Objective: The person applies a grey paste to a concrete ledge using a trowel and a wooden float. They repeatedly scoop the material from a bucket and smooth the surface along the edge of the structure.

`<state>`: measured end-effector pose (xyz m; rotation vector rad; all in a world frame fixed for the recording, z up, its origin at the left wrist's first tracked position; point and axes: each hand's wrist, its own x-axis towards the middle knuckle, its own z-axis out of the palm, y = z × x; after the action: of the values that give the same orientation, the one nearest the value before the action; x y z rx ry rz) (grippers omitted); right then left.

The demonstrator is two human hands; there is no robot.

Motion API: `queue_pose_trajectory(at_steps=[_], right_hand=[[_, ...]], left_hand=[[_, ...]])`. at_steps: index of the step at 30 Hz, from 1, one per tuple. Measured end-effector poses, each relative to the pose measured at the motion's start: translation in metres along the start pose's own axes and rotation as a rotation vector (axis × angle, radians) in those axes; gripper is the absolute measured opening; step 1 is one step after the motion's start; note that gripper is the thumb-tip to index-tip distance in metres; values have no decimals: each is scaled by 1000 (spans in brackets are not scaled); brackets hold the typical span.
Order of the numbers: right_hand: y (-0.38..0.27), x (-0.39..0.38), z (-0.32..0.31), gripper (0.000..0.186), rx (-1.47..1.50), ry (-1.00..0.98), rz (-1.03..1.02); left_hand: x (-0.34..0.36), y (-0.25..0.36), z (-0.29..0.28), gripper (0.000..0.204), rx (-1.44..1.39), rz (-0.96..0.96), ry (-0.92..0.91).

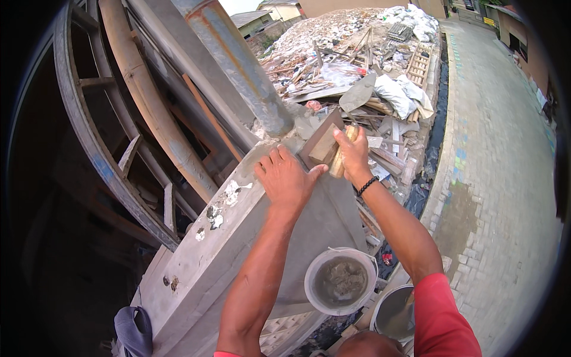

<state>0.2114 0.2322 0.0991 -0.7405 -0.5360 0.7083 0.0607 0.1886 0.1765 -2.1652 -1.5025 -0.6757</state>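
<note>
Atop a smooth, slanting grey concrete wall (pixel 199 253), right by a rust-streaked, blue-grey round metal post (pixel 238 65), a worker's R grip (pixel 355 153) holds a flat, rectangular brown hand float (pixel 323 147) over the wall's far end, approx. level w/ the post's foot. Step in hand is prob. smoothing that end, judging by the tool & the wet grey mix (pixel 342 282) in a round, whitish plastic bucket (pixel 310 279) below. Next move likely calls for the float's face flush on the surface, w/ even pressure & the other thumb clear of its edge. R grip is curled closed around the float's pale wooden handle (pixel 337 165), thumb on top; can't tell if the face touches the wall. L grip (pixel 286 181), empty, lies palm-down on the wall top, fingers spread, thumb stretched twd. the float, a black beaded bracelet (pixel 368 185) on the opposite wrist.
</note>
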Motion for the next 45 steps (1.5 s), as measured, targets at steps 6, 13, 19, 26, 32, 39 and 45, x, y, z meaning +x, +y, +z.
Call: queue_pose_trajectory(at_steps=[6, 13, 19, 26, 32, 39, 45], right_hand=[[-9, -4, 1, 51, 17, -26, 28], [-6, -1, -2, 54, 19, -31, 26], [-39, -2, -23, 61, -288, 18, 110], [-166, 13, -73, 40, -1362, -562, -531], [-214, -8, -10, 26, -1811, -657, -587], [-216, -14, 49, 29, -2043, -782, -628], [-200, -6, 59, 24, -2124, -824, -690]], left_hand=[[5, 16, 7, 96, 66, -22, -39], [9, 19, 14, 91, 72, -23, 28], [6, 17, 18, 85, 99, 7, 80], [5, 16, 16, 83, 48, 9, 85], [6, 17, 16, 83, 37, 0, 73], [9, 16, 14, 77, 21, -12, 64], [8, 13, 15, 74, -5, 7, 89]])
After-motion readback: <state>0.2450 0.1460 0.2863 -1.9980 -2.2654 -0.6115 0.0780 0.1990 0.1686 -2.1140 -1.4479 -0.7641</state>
